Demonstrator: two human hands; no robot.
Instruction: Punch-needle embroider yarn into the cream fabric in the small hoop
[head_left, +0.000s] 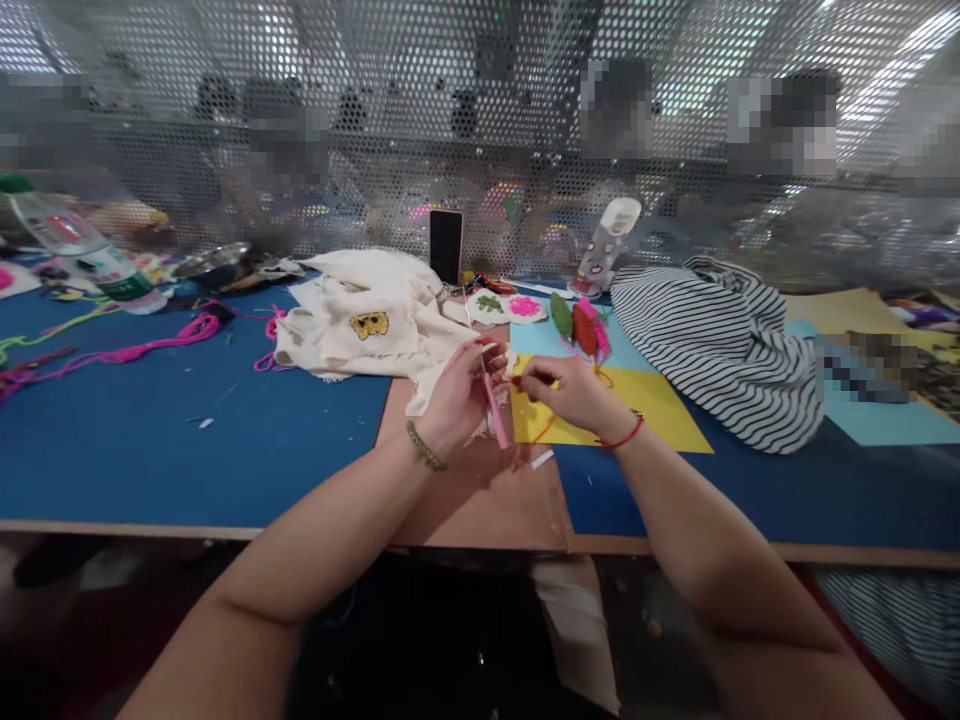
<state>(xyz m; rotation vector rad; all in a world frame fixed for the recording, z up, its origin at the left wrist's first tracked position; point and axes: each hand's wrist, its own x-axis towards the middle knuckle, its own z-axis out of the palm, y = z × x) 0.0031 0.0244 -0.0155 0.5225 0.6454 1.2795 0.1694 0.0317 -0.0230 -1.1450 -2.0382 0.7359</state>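
My left hand [463, 388] is closed around a pink-handled punch needle [496, 412], its thin metal tip pointing up and away from me. To the right of it, my right hand [568, 388] pinches a strand of orange yarn [541, 432]; part of that strand hangs over the yellow sheet [652, 400]. The exact spot where yarn and fingertips meet is small and blurred. Just beyond my left hand lies cream cloth [420, 345] bearing a yellow-and-black stitched patch [370, 325]. Green and red yarn bundles [583, 328] rest behind my right hand.
A phone [446, 246] stands against the perforated metal screen [510, 150]. Round stitched pieces [525, 308] lie near it. On the right sits striped cloth [727, 350]; a clear cup [604, 245] is behind. A bottle [94, 255] and pink yarn [161, 343] are leftward.
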